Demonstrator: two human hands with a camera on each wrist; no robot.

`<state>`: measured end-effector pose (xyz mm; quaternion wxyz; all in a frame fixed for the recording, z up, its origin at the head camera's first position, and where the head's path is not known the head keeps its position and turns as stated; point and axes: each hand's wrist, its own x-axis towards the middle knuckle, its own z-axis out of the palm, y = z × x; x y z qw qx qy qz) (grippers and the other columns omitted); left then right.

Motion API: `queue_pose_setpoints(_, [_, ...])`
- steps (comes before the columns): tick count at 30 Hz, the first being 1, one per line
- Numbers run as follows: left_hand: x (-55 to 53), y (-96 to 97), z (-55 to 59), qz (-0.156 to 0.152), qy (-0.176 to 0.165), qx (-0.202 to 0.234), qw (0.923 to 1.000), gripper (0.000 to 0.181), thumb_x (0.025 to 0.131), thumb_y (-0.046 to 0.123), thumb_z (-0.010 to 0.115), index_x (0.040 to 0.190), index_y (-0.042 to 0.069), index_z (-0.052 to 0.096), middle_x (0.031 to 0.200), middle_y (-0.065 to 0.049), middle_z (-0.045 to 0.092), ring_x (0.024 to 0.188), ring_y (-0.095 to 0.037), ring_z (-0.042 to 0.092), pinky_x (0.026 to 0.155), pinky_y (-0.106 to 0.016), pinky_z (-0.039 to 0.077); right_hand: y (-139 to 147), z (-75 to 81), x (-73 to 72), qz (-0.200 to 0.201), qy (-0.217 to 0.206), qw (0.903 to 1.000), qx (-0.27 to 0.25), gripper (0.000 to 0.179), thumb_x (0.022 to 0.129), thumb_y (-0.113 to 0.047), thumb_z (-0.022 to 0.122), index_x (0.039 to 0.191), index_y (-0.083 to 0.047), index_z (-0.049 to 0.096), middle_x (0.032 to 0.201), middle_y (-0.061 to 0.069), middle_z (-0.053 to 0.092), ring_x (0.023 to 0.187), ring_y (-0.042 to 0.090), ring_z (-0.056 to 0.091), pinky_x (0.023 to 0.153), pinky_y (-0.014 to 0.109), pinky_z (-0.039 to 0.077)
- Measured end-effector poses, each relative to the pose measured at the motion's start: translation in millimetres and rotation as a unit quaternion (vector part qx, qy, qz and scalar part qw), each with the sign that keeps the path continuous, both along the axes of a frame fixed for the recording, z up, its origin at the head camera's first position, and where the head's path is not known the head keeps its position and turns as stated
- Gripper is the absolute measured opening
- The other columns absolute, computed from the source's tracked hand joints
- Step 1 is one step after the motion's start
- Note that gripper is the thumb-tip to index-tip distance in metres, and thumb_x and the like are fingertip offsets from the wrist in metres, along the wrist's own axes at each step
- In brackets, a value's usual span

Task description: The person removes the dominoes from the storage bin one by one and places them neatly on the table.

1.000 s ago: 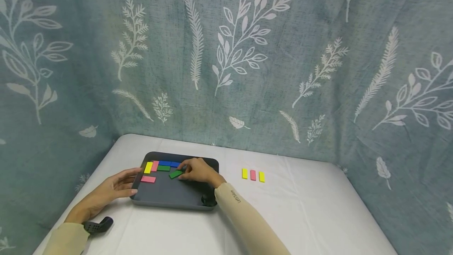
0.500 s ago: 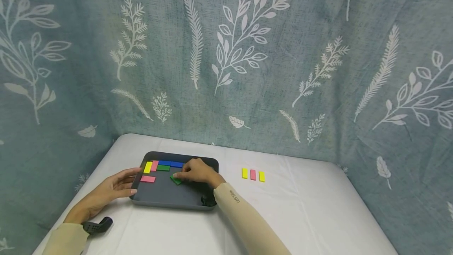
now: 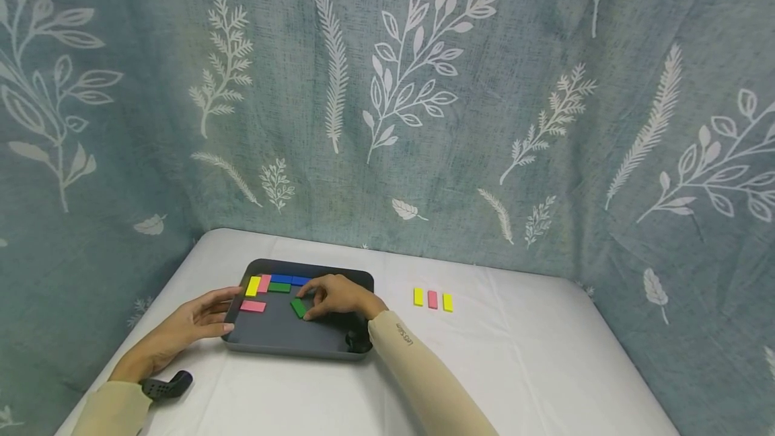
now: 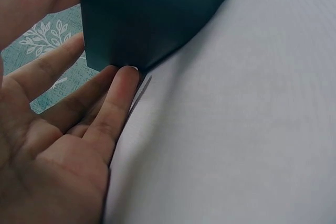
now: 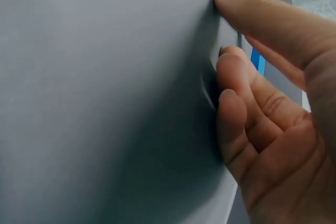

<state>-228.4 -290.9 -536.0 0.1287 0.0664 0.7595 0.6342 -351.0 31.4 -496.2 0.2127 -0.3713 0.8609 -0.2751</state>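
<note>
In the head view my right hand (image 3: 340, 296) is over the dark grey tray (image 3: 290, 348), pinching a small flat green block (image 3: 298, 308) by its ends between thumb and index finger. The block lies slanted over the tray floor. My left hand (image 3: 196, 321) is at the tray's left side, its fingers loosely extended and touching the outer wall. In the left wrist view, fingertips meet the tray wall (image 4: 152, 19). At the tray's back left are a yellow block (image 3: 253, 286), a pink block (image 3: 264, 283), blue blocks (image 3: 282, 279) and another green block (image 3: 280, 287).
A second pink block (image 3: 253, 306) lies apart inside the tray at left. Right of the tray, on the white table (image 3: 521, 355), lie a yellow block (image 3: 418, 297), a pink block (image 3: 432, 299) and another yellow block (image 3: 447, 302). A patterned curtain (image 3: 387, 120) hangs behind.
The green block in my right hand has turned from slanting up to the right to slanting down to the right, with the finger grip shifted to its ends. My left hand has stayed put.
</note>
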Motion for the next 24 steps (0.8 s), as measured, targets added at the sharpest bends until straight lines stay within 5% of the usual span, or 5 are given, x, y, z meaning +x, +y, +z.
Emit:
queue_pose_setpoints(13, [-0.8, 0.5, -0.4, 0.002, -0.004, 0.002, 1.0, 0.08, 0.096, 0.024, 0.075, 0.162, 0.013, 0.03, 0.166, -0.02, 0.023, 0.143, -0.044, 0.036, 0.114, -0.063, 0.033, 2, -3.9, -0.4, -0.019, 0.009, 0.9997, -0.013, 0.042, 0.088, -0.031, 0.084, 0.124, -0.015, 0.07, 0.082, -0.009, 0.069, 0.068, 0.006, 0.062, 0.061, 0.021, 0.05])
queue_pose_setpoints(24, [-2.1, -1.1, -1.7, -0.002, -0.004, 0.001, 1.0, 0.081, 0.096, 0.025, 0.075, 0.162, 0.013, 0.029, 0.166, -0.02, 0.023, 0.143, -0.043, 0.037, 0.113, -0.061, 0.036, 19, 7.5, -0.4, -0.029, 0.004, 0.9987, -0.043, 0.041, 0.089, -0.029, 0.083, 0.124, -0.016, 0.067, 0.084, -0.005, 0.071, 0.07, 0.011, 0.067, 0.067, 0.025, 0.054])
